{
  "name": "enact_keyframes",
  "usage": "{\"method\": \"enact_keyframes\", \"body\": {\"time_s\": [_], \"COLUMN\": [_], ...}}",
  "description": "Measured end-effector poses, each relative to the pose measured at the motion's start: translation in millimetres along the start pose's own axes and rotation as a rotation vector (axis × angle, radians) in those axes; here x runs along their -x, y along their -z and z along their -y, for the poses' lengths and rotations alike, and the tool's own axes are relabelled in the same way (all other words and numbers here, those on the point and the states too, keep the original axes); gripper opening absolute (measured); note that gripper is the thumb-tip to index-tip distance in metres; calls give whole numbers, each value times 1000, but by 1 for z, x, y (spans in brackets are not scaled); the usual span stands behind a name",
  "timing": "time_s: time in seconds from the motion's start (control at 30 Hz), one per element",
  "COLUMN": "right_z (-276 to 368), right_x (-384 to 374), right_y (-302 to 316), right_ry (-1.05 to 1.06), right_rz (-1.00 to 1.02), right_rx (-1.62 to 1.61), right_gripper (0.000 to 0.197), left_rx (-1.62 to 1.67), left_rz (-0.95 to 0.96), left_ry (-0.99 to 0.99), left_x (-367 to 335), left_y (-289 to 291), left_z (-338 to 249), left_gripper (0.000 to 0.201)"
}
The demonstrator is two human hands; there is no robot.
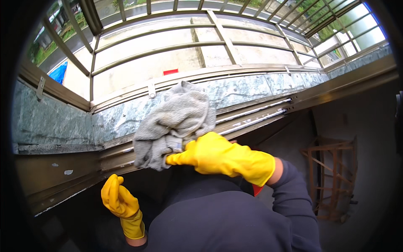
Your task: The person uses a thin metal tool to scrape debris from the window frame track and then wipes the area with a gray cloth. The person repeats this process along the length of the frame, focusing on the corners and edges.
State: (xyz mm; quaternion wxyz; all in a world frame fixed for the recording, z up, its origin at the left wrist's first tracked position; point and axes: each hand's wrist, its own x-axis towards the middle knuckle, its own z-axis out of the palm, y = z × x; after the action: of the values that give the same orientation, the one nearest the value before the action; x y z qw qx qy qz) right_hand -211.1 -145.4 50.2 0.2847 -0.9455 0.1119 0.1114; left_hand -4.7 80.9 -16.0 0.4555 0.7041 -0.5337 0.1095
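Right hand [218, 157]: my yellow-gloved fingers pinch the grey cloth [174, 124].
Cloth: bunched just beyond my fingertips, on the window track [252, 117].
Left hand [119, 199]: loosely curled, holding nothing, below the track.

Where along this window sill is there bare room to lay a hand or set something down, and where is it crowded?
Free: the green stone sill left of the grey cloth, and right of it toward the corner. Crowded: the middle, where the right hand presses the cloth over the window track. The left hand hangs below.
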Motion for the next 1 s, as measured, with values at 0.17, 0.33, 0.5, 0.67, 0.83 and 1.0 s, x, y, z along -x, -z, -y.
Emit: {"method": "enact_keyframes", "body": {"time_s": [0.17,0.33,0.5,0.67,0.83,1.0], "right_z": [-5,-21,-44,-49,-22,-7], "right_x": [39,133,200,233,227,269], "right_y": [-27,-8,-26,-38,-40,-67], "right_ry": [250,-113,-803,-862,-791,-1072], "right_rz": [-646,-908,-1382,-1329,-1277,-1344], "right_rx": [-638,-905,-374,14,222,-63], "right_gripper": [39,42,27,30,31,33], "left_rx": [179,53,55,190,547,929], "left_rz": [-80,268,691,774,963,1073], "left_ry": [-41,-270,-536,-843,-616,103], "left_x": [-56,-116,-159,-156,-154,-184], "left_y": [-28,-55,-116,-203,-272,-304], "left_z": [-25,-68,-124,-182,-225,-231], "left_gripper": [43,54,53,67,57,17]}}
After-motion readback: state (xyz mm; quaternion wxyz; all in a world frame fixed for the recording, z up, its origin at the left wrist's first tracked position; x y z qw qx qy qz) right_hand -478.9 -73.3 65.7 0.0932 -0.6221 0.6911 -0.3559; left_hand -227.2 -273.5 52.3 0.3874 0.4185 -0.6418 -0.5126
